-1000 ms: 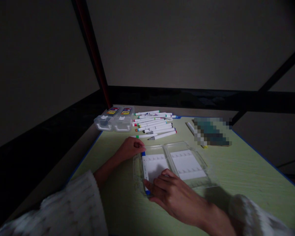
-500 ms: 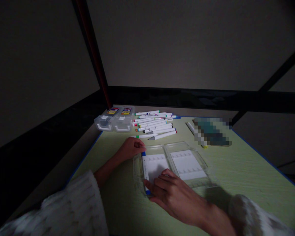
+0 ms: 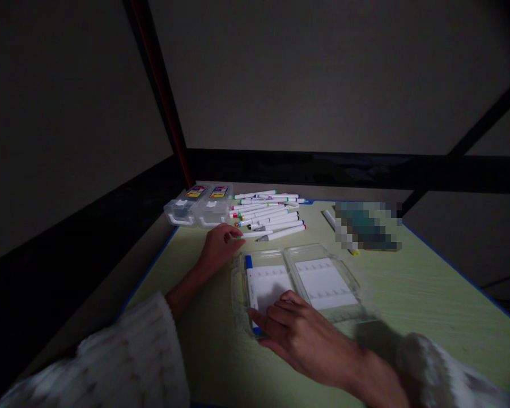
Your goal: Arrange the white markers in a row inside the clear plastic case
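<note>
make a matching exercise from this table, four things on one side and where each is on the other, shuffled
1 left hand
2 right hand
3 blue-capped marker
4 two closed boxes

a in the left half of the open clear case
b far left corner of the table
c at the near edge of the loose marker pile
d on the near end of that case

Pairs: 1-c, 2-d, 3-a, 4-b

No word or number could be read anywhere. The two closed clear cases (image 3: 198, 211) at the far left of the worktop (image 3: 412, 294) each bore a label (image 3: 195, 192) in yellow, red and blue, too small and dim to make out. The white inserts (image 3: 323, 283) of the open case (image 3: 352, 286) showed only faint marks, and the markers (image 3: 272, 218) gave no legible print.
</note>
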### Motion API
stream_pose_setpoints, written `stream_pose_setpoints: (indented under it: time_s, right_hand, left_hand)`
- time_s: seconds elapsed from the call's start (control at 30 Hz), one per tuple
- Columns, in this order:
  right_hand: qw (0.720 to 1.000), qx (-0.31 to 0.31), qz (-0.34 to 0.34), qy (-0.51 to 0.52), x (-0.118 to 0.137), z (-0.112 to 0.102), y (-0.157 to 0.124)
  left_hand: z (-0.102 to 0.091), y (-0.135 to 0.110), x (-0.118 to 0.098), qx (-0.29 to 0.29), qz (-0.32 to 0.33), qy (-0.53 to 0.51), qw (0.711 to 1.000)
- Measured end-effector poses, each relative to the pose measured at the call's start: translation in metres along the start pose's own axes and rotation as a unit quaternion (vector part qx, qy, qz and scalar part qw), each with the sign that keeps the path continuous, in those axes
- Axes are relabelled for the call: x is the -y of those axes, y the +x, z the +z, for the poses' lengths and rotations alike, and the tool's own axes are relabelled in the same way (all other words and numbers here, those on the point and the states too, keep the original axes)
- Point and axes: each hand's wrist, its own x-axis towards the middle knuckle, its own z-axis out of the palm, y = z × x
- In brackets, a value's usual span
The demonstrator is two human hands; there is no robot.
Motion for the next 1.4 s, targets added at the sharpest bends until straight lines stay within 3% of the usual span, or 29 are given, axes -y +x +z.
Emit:
stream_pose_setpoints:
  time_s: [0.13, 0.63, 1.4]
  right_hand:
    - [1.0, 0.004, 0.002, -0.002, 0.0, 0.001, -0.001]
    - [1.0, 0.016, 0.009, -0.006, 0.001, -0.001, -0.001]
    - [1.0, 0.023, 0.012, 0.005, 0.0, -0.001, 0.0]
  left_hand:
    - [0.0, 0.002, 0.007, -0.032, 0.003, 0.024, 0.999]
    - [0.005, 0.003, 0.016, 0.015, 0.004, 0.098, 0.995]
    - [0.01, 0.002, 0.032, 0.009, 0.03, 0.156, 0.987]
